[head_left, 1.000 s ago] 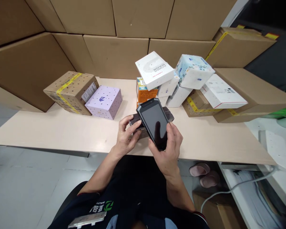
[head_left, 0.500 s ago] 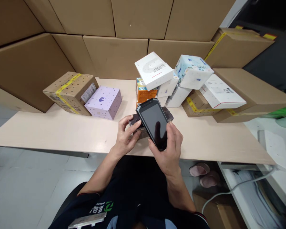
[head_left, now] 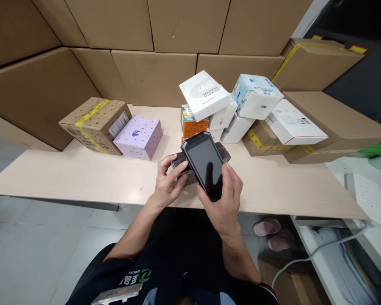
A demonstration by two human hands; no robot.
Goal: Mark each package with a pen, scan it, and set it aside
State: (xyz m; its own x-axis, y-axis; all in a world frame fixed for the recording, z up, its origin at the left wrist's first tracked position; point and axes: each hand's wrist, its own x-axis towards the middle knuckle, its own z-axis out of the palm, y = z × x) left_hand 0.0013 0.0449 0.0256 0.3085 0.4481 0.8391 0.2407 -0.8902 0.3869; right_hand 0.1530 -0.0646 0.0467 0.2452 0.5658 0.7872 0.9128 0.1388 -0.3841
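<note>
My right hand (head_left: 224, 197) is closed around the lower end of a black handheld phone-like device (head_left: 205, 163), its dark screen facing up. Behind the device is a dark box (head_left: 193, 178) with a clear, shiny covering; the device hides much of it. My left hand (head_left: 169, 180) grips the left end of this box between thumb and fingers. The left thumb tip is close to the device's left edge; whether it touches I cannot tell. Just beyond the box stands an orange box (head_left: 194, 126).
Left on the table (head_left: 92, 176) are a taped cardboard box (head_left: 93, 123) and a lilac box (head_left: 136, 137). A white power bank box (head_left: 205, 95), a blue-and-white pack (head_left: 257, 96) and a flat white box (head_left: 295, 123) are piled at right. Large cartons (head_left: 158, 78) wall the back.
The view has shifted very slightly. Both hands keep the same hold on the device and the dark box.
</note>
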